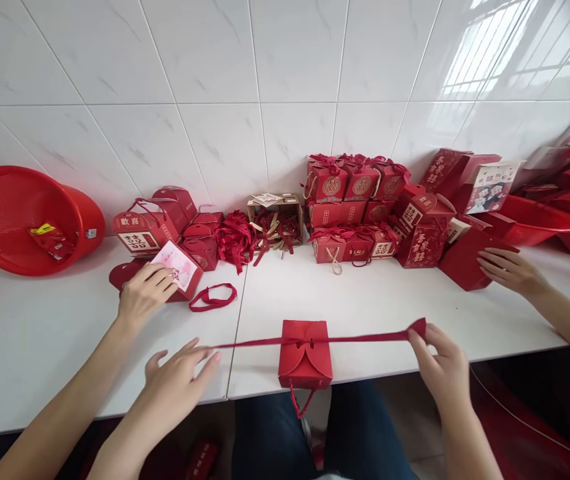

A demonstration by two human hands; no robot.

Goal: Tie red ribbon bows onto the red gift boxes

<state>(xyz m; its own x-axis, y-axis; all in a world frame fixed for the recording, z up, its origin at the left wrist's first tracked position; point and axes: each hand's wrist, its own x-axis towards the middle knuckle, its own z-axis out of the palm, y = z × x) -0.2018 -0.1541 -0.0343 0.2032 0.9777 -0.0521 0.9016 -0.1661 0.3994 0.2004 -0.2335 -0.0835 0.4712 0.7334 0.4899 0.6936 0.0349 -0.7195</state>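
Observation:
A small red gift box (305, 367) with curved, interlocking top flaps lies at the table's front edge. Its red cord handle (301, 403) hangs over that edge. Across the top of the box runs a dark red ribbon (365, 338), stretched nearly straight to both sides. At its left end, my left hand (177, 377) has the ribbon at its fingertips, the thumb somewhat apart. The other end, bunched into a small fold, is pinched between the thumb and fingers of my right hand (442, 363).
Left, a co-worker's hand (147, 290) is on a pink card (179, 268); right, another person's hand (512, 270) touches a red box (469, 257). Behind are a ribbon pile (236, 237), an open carton (297, 202), stacked gift boxes (363, 183) and a red basket (82, 213).

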